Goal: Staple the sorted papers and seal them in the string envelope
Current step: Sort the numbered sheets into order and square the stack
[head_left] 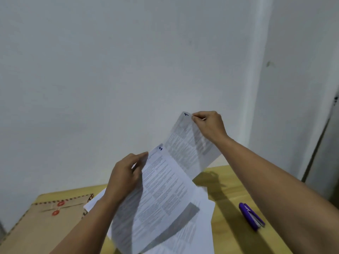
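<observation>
Head view: the left hand [126, 173] grips the top edge of a printed sheet [161, 198], lifted and tilted over the tabletop [229, 180]. The right hand [209, 125] pinches the top corner of a second sheet [189, 143], held higher behind it. More papers [203, 209] lie below. String envelope [45, 220] flat at left, purple stapler [252, 216] right, both untouched.

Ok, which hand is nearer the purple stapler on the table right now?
Right. The right hand is raised above and behind the purple stapler, pinching a printed sheet; the left hand holds another sheet farther off, across the loose papers.
</observation>
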`<state>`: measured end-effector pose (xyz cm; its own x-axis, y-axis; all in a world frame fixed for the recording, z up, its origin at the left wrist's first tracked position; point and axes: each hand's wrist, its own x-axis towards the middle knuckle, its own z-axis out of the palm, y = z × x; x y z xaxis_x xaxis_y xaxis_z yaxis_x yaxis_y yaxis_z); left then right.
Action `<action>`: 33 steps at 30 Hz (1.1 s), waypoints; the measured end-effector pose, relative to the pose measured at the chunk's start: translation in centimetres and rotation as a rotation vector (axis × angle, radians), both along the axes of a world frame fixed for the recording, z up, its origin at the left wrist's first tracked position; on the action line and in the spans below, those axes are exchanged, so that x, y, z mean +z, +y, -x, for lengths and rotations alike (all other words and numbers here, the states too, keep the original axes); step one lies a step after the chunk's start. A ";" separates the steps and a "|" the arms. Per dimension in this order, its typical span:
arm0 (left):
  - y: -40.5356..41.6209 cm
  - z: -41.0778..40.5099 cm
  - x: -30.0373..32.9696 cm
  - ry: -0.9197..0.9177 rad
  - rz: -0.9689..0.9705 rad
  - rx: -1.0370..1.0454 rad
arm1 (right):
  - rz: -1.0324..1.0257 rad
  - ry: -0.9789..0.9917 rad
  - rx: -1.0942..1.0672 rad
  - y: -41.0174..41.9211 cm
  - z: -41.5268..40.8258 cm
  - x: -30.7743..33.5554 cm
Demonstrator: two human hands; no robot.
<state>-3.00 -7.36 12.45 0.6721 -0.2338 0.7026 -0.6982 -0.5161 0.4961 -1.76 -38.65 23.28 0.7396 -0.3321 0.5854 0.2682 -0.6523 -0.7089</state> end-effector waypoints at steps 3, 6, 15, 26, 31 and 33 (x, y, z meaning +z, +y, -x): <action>0.5 1.7 2.4 -0.049 0.008 0.012 | -0.058 0.009 0.168 2.2 2.0 2.0; 0.9 3.3 4.5 -0.098 0.045 0.012 | -0.139 0.080 0.358 4.4 3.9 2.8; 1.1 6.8 7.2 -0.115 0.161 0.031 | -0.296 0.279 0.608 7.8 6.9 1.3; 1.2 8.3 7.5 0.084 0.310 0.022 | -0.237 0.265 0.648 8.9 8.4 1.2; 2.1 7.9 6.9 0.157 0.130 0.052 | -0.316 0.285 0.621 8.8 8.2 0.5; 2.4 7.6 6.6 0.211 0.090 0.013 | -0.333 0.292 0.583 8.7 7.8 -0.2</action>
